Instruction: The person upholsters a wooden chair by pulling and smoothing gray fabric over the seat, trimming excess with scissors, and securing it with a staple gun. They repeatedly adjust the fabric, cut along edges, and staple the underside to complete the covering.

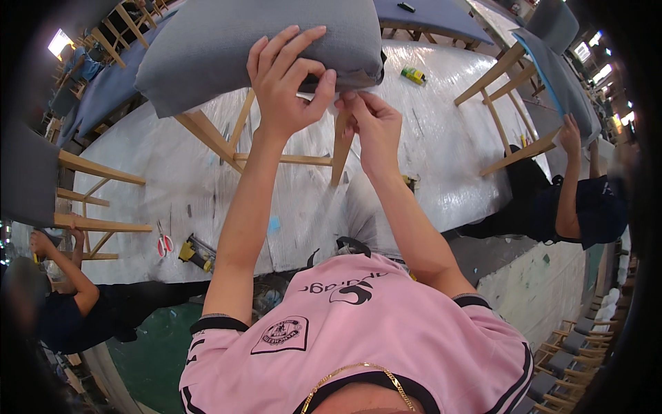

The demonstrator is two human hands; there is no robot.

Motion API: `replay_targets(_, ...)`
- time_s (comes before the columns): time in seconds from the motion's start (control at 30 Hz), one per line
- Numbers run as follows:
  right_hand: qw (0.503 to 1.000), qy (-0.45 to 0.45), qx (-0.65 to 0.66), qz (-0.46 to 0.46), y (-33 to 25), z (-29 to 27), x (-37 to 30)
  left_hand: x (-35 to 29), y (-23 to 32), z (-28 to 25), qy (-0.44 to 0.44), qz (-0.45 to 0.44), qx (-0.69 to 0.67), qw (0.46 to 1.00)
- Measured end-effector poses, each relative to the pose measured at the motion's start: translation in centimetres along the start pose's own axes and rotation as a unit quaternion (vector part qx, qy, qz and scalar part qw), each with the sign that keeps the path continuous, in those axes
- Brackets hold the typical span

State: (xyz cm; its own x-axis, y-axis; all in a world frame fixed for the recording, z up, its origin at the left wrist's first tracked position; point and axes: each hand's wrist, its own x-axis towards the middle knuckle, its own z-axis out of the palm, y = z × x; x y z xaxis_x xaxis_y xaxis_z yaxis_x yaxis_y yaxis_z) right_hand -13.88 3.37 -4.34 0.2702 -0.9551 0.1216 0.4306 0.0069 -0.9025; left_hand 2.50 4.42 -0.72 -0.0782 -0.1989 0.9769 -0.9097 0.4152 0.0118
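Observation:
A chair with a grey upholstered seat (207, 52) and pale wooden legs (210, 136) stands tilted on the table in front of me. My left hand (289, 86) rests on the grey cover with its fingers spread, the thumb bent toward the seat's lower edge. Close beside it, my right hand (376, 127) is closed in a pinch at that edge, next to the top of a wooden leg (341, 148). Whatever lies between the right fingertips is too small and hidden to make out. The cover looks loose and folded at this corner.
Plastic sheeting (179, 200) covers the table. On it lie red-handled scissors (165, 243), a yellow-and-black tool (196, 254) and a green-yellow container (414, 75). People handle other chairs at left and right, including a grey one (562, 76) at right.

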Motion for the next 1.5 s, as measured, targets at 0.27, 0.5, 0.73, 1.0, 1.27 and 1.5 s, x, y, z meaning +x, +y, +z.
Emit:
replay_targets(0.27,0.988,-0.027,-0.138,-0.064,0.9,-4.0,0.5,0.8,3.2,-2.0,-0.058,-0.026,-0.013,0.998)
replay_targets(0.5,0.921,-0.020,-0.388,0.009,1.4,-10.6,3.3,-2.0,6.5,0.2,-0.099,-0.091,-0.096,0.986)
replay_targets(0.73,0.960,-0.103,-0.243,-0.090,-5.3,-4.7,6.9,-2.6,6.7,2.1,-0.095,-0.135,-0.078,0.983)
replay_targets(1.0,0.973,-0.075,-0.212,-0.048,-0.1,-8.6,6.1,-3.9,8.1,2.9,-0.107,-0.266,-0.172,0.943)
replay_targets(1.27,0.966,-0.133,-0.210,-0.065,-5.5,-4.7,6.9,-3.9,8.4,3.2,-0.100,-0.293,-0.171,0.935)
replay_targets(1.5,0.977,-0.056,-0.197,-0.053,-0.3,-7.5,5.0,-7.5,9.2,3.9,-0.140,-0.538,-0.448,0.700)
